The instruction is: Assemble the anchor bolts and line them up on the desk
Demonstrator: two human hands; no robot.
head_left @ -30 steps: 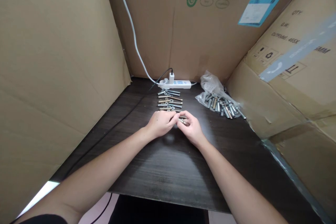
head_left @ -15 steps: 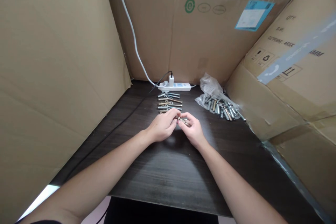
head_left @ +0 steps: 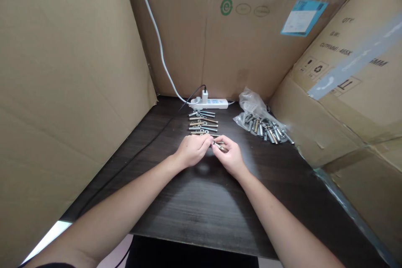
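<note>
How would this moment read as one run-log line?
right hand: holding pale cylindrical metal piece | left hand: at its end | beyond: silver and gold metal hardware | right: clear plastic bag

Held fastener (head_left: 220, 147): metal, smooth, sheen noted. Laid-out fasteners (head_left: 212, 125): metal, silvery and brassy finishes observed. Bagged fasteners (head_left: 271, 135): metal, bright highlights seen. Tabletop (head_left: 201, 201): dark wood grain shown, semi-gloss, light softly reflected. Bag (head_left: 251, 100): clear thin plastic, crumpled, glossy. Power strip (head_left: 220, 104): plastic, smooth. Rear carton (head_left: 176, 29): cardboard, matt, creased. Label (head_left: 301, 20): paper-like, smooth. Tape (head_left: 361, 59): plastic film, smooth, printed.
</note>
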